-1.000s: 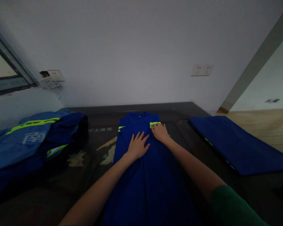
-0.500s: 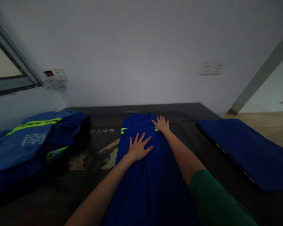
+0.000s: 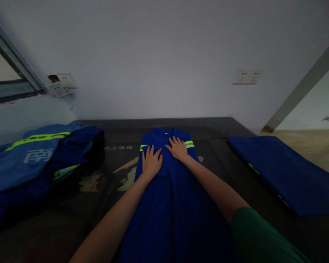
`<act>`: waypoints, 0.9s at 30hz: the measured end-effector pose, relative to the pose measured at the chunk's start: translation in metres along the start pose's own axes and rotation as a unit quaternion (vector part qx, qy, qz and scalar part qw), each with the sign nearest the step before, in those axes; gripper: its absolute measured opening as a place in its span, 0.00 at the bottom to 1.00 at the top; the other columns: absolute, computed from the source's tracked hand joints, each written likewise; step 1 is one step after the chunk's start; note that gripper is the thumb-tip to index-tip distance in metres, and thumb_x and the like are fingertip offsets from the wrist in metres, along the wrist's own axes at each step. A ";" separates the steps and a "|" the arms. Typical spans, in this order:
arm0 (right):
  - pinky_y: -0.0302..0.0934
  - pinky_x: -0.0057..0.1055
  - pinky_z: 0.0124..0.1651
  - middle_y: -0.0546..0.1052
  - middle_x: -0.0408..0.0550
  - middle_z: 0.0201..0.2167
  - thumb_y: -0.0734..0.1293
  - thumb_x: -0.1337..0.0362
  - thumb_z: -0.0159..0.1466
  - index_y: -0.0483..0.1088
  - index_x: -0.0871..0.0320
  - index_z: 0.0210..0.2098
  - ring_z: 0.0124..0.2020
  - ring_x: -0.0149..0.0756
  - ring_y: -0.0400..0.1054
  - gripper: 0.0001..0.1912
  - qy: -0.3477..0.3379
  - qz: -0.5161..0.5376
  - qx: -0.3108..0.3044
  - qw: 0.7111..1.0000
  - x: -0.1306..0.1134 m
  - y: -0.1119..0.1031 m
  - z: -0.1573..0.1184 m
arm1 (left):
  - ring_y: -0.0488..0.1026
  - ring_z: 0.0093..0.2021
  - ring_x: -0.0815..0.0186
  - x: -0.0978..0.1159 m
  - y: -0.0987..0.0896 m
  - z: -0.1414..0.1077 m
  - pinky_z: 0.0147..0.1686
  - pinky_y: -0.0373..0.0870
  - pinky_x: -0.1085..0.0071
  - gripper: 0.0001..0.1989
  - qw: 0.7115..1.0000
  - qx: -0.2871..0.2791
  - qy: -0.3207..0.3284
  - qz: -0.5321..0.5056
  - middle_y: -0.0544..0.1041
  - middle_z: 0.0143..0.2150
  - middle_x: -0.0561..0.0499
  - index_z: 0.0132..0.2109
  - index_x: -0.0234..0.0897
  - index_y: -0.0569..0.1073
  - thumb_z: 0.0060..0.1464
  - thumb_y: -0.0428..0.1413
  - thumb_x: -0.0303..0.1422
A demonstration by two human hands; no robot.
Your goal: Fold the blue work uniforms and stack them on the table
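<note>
A dark blue work jacket point(image 3: 157, 204) with yellow-green reflective stripes lies stretched out on the dark table, its collar toward the wall. My left hand point(image 3: 151, 163) rests flat on the left chest, fingers spread and pointing at the collar. On the right chest, beside a reflective stripe, lies my right hand point(image 3: 177, 149), also flat with the fingers apart. Neither hand grips the cloth. The lower part of the jacket runs out of view between my forearms.
A heap of blue garments point(image 3: 41, 160) with reflective stripes and white lettering lies at the left. To the right is a folded blue garment point(image 3: 285, 171). The dark table point(image 3: 120, 126) meets a white wall point(image 3: 153, 65) with sockets point(image 3: 247, 76).
My right hand has slid left, off the right edge onto the chest, uncovering the right stripe. My left hand has moved slightly up and left. The jacket's right side now lies spread wider.
</note>
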State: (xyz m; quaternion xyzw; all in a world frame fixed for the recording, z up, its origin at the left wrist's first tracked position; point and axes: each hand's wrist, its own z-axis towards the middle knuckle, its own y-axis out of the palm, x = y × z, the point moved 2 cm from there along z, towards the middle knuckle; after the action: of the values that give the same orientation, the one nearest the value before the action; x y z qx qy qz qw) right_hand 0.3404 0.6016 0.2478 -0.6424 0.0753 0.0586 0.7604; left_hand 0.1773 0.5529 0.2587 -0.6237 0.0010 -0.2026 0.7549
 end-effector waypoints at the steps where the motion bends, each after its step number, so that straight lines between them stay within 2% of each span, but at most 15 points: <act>1: 0.38 0.53 0.66 0.51 0.55 0.69 0.49 0.45 0.69 0.50 0.58 0.68 0.69 0.51 0.41 0.35 0.007 -0.001 -0.009 1.000 -0.002 0.002 0.000 | 0.45 0.70 0.52 0.000 0.001 -0.001 0.66 0.44 0.48 0.23 1.000 0.001 -0.001 0.003 0.54 0.69 0.48 0.64 0.48 0.64 0.63 0.45 0.40; 4: 0.33 0.56 0.66 0.48 0.51 0.70 0.48 0.45 0.69 0.47 0.54 0.69 0.70 0.50 0.36 0.34 0.027 0.006 -0.028 0.999 -0.003 0.003 0.006 | 0.43 0.70 0.48 0.000 0.002 -0.003 0.65 0.43 0.46 0.25 1.000 -0.003 -0.001 0.002 0.53 0.70 0.48 0.65 0.48 0.62 0.62 0.46 0.40; 8: 0.31 0.58 0.66 0.45 0.48 0.71 0.48 0.45 0.69 0.47 0.51 0.69 0.70 0.51 0.33 0.33 0.049 0.026 -0.063 0.996 -0.006 -0.009 0.014 | 0.43 0.70 0.47 0.000 0.001 -0.005 0.65 0.43 0.45 0.26 1.000 -0.009 0.008 -0.012 0.53 0.70 0.48 0.65 0.47 0.62 0.61 0.45 0.41; 11: 0.35 0.59 0.65 0.42 0.48 0.71 0.50 0.47 0.70 0.48 0.50 0.68 0.70 0.51 0.31 0.31 0.040 0.036 -0.036 0.998 -0.013 -0.024 0.003 | 0.44 0.70 0.46 -0.002 0.000 -0.007 0.65 0.42 0.44 0.26 1.000 -0.008 0.007 -0.020 0.53 0.70 0.47 0.65 0.47 0.62 0.61 0.45 0.41; 14: 0.41 0.54 0.66 0.46 0.49 0.70 0.52 0.52 0.71 0.53 0.53 0.67 0.70 0.47 0.35 0.28 -0.021 0.050 0.009 0.998 -0.022 -0.039 -0.031 | 0.44 0.70 0.47 -0.003 0.000 -0.008 0.64 0.40 0.42 0.26 1.000 0.000 0.005 -0.020 0.55 0.69 0.46 0.65 0.46 0.63 0.60 0.46 0.41; 19: 0.47 0.45 0.66 0.56 0.56 0.67 0.54 0.55 0.70 0.61 0.60 0.63 0.68 0.44 0.47 0.26 -0.115 0.118 -0.035 0.986 -0.038 -0.050 -0.119 | 0.48 0.69 0.48 -0.003 -0.001 -0.011 0.63 0.43 0.41 0.25 1.000 0.006 -0.004 -0.026 0.57 0.68 0.44 0.64 0.46 0.64 0.61 0.46 0.40; 22: 0.45 0.50 0.66 0.58 0.55 0.66 0.53 0.52 0.70 0.59 0.59 0.64 0.67 0.45 0.49 0.28 -0.141 0.142 -0.047 0.979 -0.056 -0.050 -0.155 | 0.48 0.69 0.48 -0.005 -0.002 -0.012 0.63 0.43 0.40 0.23 0.998 0.015 0.002 -0.058 0.58 0.68 0.43 0.62 0.44 0.66 0.61 0.47 0.38; 25: 0.37 0.57 0.66 0.56 0.57 0.67 0.52 0.47 0.70 0.52 0.61 0.67 0.69 0.48 0.43 0.33 -0.148 0.114 -0.048 0.981 -0.074 -0.047 -0.168 | 0.54 0.67 0.53 -0.015 -0.004 -0.008 0.64 0.44 0.45 0.20 0.983 0.049 -0.013 -0.177 0.65 0.63 0.42 0.55 0.39 0.73 0.58 0.46 0.28; 27: 0.32 0.58 0.67 0.54 0.59 0.67 0.51 0.44 0.69 0.51 0.62 0.68 0.69 0.49 0.41 0.37 -0.144 0.088 -0.040 0.985 -0.081 -0.043 -0.169 | 0.63 0.62 0.58 -0.025 -0.005 -0.003 0.64 0.52 0.52 0.23 0.945 0.084 -0.047 -0.312 0.72 0.57 0.44 0.51 0.36 0.75 0.52 0.44 0.21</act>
State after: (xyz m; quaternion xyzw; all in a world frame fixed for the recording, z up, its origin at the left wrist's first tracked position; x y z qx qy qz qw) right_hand 0.2618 0.4287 0.2771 -0.6481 0.0188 0.2198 0.7289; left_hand 0.1521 0.5569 0.2565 -0.5362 -0.2458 -0.3977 0.7028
